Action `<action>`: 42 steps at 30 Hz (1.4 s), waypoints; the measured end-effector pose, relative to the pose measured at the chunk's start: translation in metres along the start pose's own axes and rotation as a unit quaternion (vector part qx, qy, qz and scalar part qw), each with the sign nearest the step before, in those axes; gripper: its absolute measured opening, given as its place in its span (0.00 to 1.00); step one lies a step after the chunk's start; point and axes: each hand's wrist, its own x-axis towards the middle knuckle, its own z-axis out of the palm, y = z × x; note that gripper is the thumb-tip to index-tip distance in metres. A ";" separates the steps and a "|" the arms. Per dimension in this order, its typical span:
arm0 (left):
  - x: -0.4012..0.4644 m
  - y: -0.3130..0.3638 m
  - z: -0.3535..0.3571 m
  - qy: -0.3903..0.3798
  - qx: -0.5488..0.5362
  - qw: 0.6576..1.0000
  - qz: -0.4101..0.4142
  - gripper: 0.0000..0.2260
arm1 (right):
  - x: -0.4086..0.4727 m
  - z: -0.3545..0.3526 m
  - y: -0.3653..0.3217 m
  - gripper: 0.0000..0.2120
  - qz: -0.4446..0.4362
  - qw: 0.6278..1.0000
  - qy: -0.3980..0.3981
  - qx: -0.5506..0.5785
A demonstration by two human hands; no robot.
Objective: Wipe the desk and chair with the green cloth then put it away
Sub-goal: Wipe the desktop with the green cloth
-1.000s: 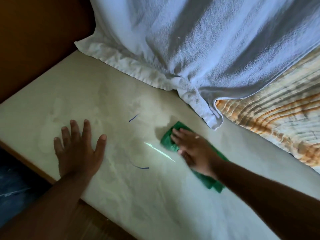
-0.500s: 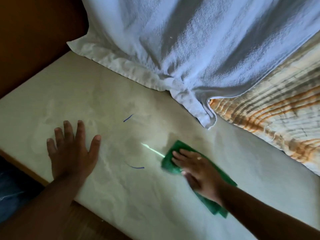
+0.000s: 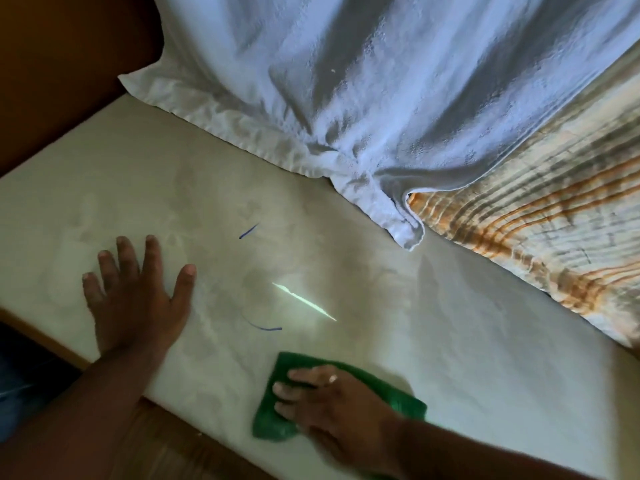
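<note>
Pressing flat, the right hand (image 3: 332, 407) pins the green cloth (image 3: 273, 417) under extended fingers close to the near edge of the pale desk (image 3: 450, 341), while the left hand (image 3: 135, 299) rests palm-down, fingers spread wide and holding nothing. One more pull toward that edge could drag the cloth off. The two blue pen marks (image 3: 263, 327) look like ink and may not come off, and a far stroke could snag the white towel (image 3: 346, 109).

**Colours on the desk**

The cloth (image 3: 346, 396) is deep green. The desk (image 3: 450, 341) is pale cream, marked with two short blue pen strokes (image 3: 263, 328) and one bright white sliver of light (image 3: 304, 301). The towel (image 3: 381, 98) is white. The patterned fabric (image 3: 540, 237) beside it carries curved orange, grey and cream stripes.
</note>
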 end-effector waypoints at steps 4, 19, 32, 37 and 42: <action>0.000 0.003 -0.002 -0.007 0.000 1.000 -0.007 0.34 | 0.093 -0.031 0.038 0.16 -0.047 0.998 -0.011 -0.044; 0.001 -0.004 0.003 -0.002 -0.016 1.000 -0.007 0.30 | 0.053 -0.028 0.048 0.13 -0.090 0.994 0.043 -0.053; 0.001 -0.004 0.002 -0.009 -0.021 1.000 -0.012 0.31 | 0.054 0.029 -0.012 0.14 0.006 0.994 0.097 -0.053; 0.001 -0.003 0.001 -0.005 -0.015 1.000 -0.009 0.31 | 0.086 -0.004 0.024 0.13 -0.091 0.994 0.042 -0.044; 0.001 -0.005 0.005 0.009 -0.016 1.000 -0.005 0.31 | 0.204 -0.085 0.102 0.18 0.136 0.969 0.196 -0.058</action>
